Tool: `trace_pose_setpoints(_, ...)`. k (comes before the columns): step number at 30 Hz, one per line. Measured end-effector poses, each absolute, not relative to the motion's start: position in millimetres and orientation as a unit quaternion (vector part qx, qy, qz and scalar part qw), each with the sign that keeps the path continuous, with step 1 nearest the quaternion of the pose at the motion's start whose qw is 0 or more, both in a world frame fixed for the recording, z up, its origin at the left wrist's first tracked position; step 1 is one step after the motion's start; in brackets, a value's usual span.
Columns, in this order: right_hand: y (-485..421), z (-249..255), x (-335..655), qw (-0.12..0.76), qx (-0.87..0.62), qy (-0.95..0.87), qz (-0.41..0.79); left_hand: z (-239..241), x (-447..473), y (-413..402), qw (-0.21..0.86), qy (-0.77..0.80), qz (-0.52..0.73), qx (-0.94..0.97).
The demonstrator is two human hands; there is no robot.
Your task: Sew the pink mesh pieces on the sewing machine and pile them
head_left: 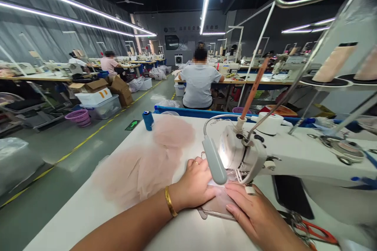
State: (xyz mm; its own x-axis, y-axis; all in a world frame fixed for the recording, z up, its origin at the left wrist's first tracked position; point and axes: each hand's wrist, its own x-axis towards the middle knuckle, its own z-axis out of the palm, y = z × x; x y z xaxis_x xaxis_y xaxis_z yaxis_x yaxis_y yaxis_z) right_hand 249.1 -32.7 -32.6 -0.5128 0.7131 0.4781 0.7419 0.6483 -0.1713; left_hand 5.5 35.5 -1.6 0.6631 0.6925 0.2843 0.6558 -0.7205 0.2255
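My left hand [196, 183], with a gold bangle at the wrist, lies on the worktop beside the sewing machine [235, 151]. Its fingers are partly bent, and the thumb rests on a piece of sheer pink fabric [216, 205]. From the other side my right hand [250, 208] presses the same piece with fingers stretched out flat. A white band circles one of its fingers. Both hands are close to the presser foot [239, 176]; the grey lamp [215, 160] partly hides the sewing area. Further left, more sheer pink fabric [147, 168] is spread in loose layers.
A blue thread spool [148, 120] stands at the table's far left corner. Right of my right hand lie a black phone [293, 196] and orange-handled scissors [319, 232]. Thread cones [334, 62] stand at the right. Ahead sits a co-worker [200, 82]; an aisle runs left.
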Motion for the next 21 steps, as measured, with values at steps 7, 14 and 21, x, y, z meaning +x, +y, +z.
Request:
trace_pose_setpoints(7, -39.0, -19.7, 249.1, 0.319, -0.380, -0.865, -0.073, 6.6, 0.4, 16.5, -0.073, 0.345, 0.187, 0.917)
trace_pose_setpoints(14, -36.2, -24.7, 240.4, 0.324, -0.322, -0.884, -0.095, 17.8, -2.5, -4.5, 0.025, 0.274, 0.101, 0.956)
trace_pose_setpoints(21, -41.4, -27.9, 245.8, 0.238, -0.369, -0.898, -0.018, 12.3, -2.9, -0.3, 0.043, 0.279, 0.089, 0.955)
